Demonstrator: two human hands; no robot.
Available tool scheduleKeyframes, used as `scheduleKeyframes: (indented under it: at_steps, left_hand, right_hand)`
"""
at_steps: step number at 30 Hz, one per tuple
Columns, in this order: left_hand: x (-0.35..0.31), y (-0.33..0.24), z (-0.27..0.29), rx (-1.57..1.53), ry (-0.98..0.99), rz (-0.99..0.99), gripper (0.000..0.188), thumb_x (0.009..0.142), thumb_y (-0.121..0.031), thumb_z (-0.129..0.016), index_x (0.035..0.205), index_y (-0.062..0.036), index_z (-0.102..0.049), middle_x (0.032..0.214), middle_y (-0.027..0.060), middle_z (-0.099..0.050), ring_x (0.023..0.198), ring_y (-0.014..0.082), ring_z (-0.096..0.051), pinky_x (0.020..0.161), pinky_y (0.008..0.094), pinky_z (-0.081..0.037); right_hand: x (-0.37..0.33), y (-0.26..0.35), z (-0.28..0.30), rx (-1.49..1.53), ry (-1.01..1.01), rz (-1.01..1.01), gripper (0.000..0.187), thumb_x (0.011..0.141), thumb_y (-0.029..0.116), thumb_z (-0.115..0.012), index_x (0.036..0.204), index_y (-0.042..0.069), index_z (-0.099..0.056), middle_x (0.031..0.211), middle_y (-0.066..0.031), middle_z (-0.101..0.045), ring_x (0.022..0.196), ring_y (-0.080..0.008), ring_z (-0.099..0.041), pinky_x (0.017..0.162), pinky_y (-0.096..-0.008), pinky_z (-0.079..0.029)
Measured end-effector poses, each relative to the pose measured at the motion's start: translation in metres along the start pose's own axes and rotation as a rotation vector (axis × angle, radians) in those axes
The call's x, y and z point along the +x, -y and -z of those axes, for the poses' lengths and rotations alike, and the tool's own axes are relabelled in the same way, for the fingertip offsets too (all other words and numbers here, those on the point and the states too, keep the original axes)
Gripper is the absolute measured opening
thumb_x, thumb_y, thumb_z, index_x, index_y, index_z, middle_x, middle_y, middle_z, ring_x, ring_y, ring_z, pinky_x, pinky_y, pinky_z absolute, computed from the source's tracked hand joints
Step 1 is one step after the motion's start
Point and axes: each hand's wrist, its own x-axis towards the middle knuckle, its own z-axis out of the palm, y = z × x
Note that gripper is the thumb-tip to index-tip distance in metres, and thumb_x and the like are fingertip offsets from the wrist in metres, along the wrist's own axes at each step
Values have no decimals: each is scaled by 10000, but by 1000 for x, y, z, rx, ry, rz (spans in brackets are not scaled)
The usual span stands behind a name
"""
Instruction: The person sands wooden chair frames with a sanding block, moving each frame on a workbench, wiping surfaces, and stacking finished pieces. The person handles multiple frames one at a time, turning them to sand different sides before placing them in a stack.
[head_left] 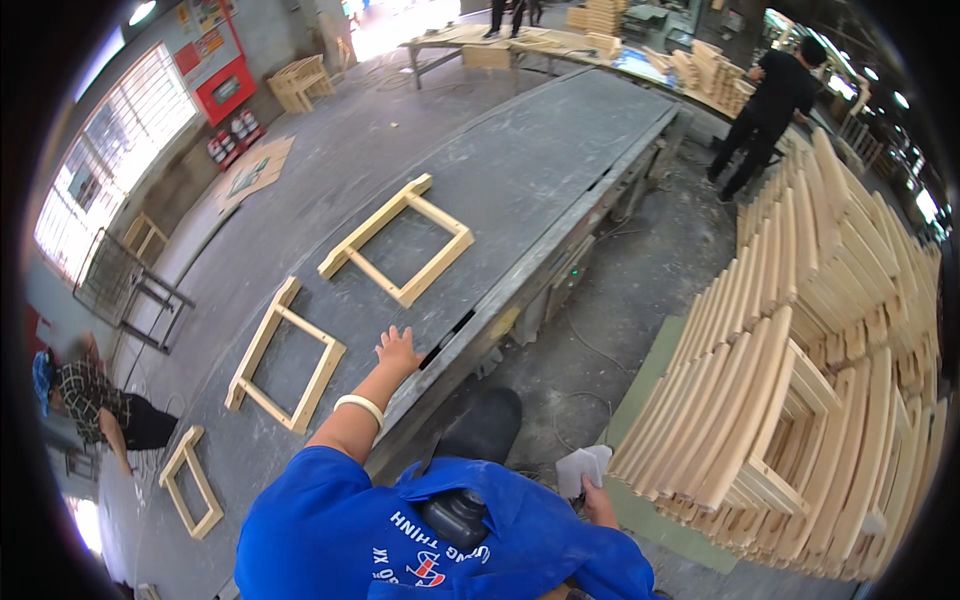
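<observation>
My left hand (400, 350) reaches over the long grey table with its fingers spread and nothing in them; a pale bangle circles that wrist. Nearest to it is a wooden frame (318, 375) of joined bars, lying flat. A second wooden frame (440, 252) lies farther along the table, beyond the hand. Down at my right side, my right hand (598, 505) grips a folded whitish sheet (580, 468); whether it is cloth or paper I cannot tell. Part of that hand is hidden behind the sheet.
A smaller-looking wooden frame (190, 482) lies on the table's left stretch, near a person in a checked shirt (95, 405). High stacks of wooden frames (720, 400) stand at my right on a green board (640, 410). Another person in black (775, 105) works beyond them.
</observation>
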Motion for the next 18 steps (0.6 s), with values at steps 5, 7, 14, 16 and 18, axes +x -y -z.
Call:
scheduleKeyframes:
  at_steps: [5,7,14,16,18]
  left_hand:
    - [1,72,-19,-113,-114,-74,644,802,-380,-681,1348,-124,-454,1391,176,-399,1264,361,-398,996,487,-394]
    - [-3,95,-16,-172,-145,-151,557,814,-351,-673,1289,-106,-516,1301,172,-489,1201,354,-463,971,461,-419]
    - [-66,106,108,-1037,100,-577,217,913,-215,-581,941,-24,-681,895,75,-651,895,176,-601,861,311,-472]
    - [-100,109,165,-1260,225,-940,267,937,-227,-542,867,-11,-683,795,70,-634,788,153,-575,826,311,-471]
    - [-145,103,209,-1467,355,-1437,365,910,-317,-585,951,25,-702,846,119,-621,772,175,-568,674,280,-441]
  right_hand:
    - [-32,-3,-1,-61,-9,-80,557,901,220,-640,1372,41,-404,1299,-124,-535,1166,-270,-522,985,-397,-427]
    - [-39,3,-3,-98,-27,-96,561,902,234,-636,1373,40,-402,1302,-124,-533,1166,-271,-522,980,-398,-430]
    - [-41,20,-32,-178,-88,-123,578,905,282,-620,1377,35,-396,1310,-125,-525,1164,-273,-523,966,-403,-441]
    - [-39,21,-44,-189,-102,-114,583,906,296,-615,1378,34,-394,1312,-126,-522,1164,-274,-523,962,-405,-444]
    - [-37,21,-57,-198,-107,-106,589,907,310,-611,1379,33,-393,1315,-126,-520,1164,-275,-523,958,-406,-447]
